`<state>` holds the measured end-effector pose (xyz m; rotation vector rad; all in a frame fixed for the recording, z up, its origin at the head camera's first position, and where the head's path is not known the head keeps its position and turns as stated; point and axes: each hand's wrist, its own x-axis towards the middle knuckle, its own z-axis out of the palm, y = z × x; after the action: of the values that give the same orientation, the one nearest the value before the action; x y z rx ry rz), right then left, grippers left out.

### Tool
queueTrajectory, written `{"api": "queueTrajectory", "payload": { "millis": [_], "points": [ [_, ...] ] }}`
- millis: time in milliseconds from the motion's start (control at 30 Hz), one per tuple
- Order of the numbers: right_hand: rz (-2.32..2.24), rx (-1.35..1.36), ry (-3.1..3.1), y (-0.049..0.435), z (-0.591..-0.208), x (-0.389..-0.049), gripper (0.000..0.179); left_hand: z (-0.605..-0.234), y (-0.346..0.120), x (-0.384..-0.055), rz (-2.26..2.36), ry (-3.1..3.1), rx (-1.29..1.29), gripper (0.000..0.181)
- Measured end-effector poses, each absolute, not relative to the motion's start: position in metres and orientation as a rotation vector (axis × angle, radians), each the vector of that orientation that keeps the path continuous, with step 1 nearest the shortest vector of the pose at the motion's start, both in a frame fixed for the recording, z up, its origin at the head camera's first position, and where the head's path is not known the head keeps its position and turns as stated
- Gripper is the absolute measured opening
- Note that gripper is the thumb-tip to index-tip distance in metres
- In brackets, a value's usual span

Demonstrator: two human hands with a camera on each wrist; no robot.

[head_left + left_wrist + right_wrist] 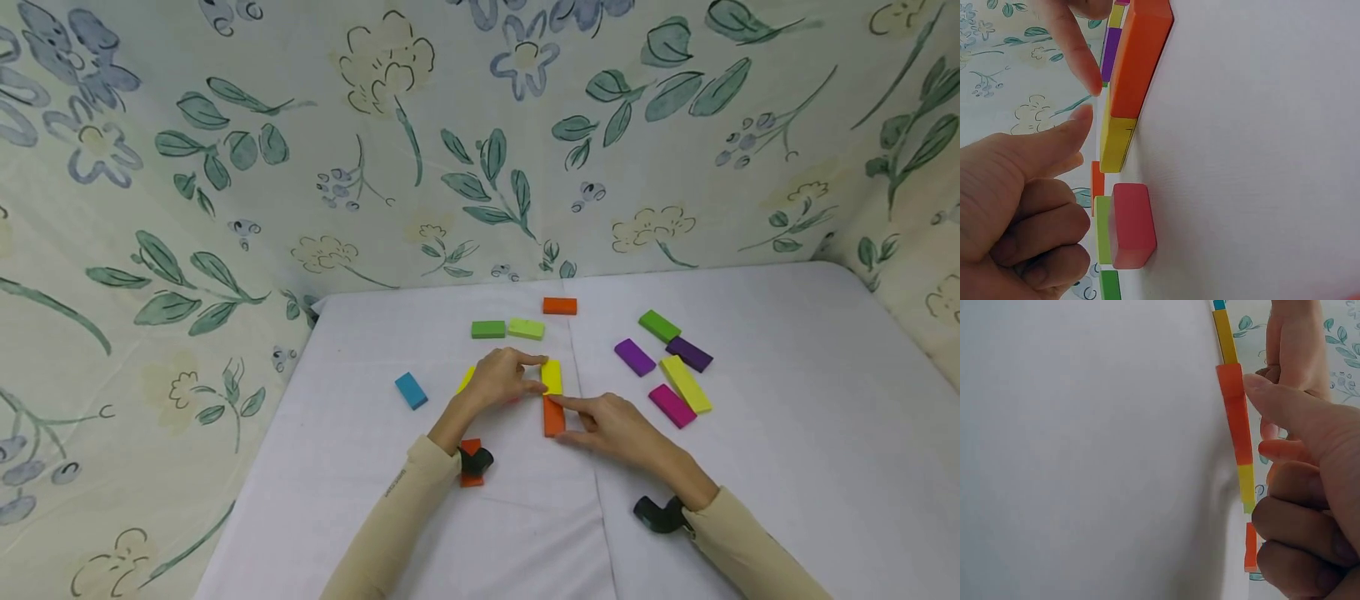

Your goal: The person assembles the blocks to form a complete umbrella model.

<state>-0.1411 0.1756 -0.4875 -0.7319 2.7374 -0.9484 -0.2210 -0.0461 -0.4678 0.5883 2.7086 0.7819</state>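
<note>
A yellow block (552,377) and an orange block (554,418) lie end to end on the white cloth, forming one straight strip. From the left, my left hand (498,379) holds the yellow block, index fingertip by its far end and thumb by its near end. My right hand (618,429) holds the orange block from the right, index finger at the seam and thumb close to the near end. The other fingers of both hands are curled in. In the left wrist view a red block (1132,225) sits beside the left hand, which mostly covers it in the head view.
Behind the hands lie green (488,329), lime (527,329) and orange (560,306) blocks. A blue block (411,391) is at left. At right, several blocks cluster around a yellow one (686,384). Another orange block (471,481) is partly under the left wrist camera.
</note>
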Motion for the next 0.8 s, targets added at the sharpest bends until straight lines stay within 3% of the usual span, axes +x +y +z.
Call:
{"api": "queueTrajectory", "payload": {
  "millis": [400, 800],
  "points": [
    [-0.971, -0.521, 2.886, 0.234, -0.478, -0.132, 0.053, -0.461, -0.049, -0.201, 0.584, 2.659, 0.723, 0.073],
    [-0.949, -0.241, 3.166, 0.283, -0.488, -0.124, 0.049, -0.465, -0.048, -0.195, 0.469, 2.696, 0.76, 0.078]
  ]
}}
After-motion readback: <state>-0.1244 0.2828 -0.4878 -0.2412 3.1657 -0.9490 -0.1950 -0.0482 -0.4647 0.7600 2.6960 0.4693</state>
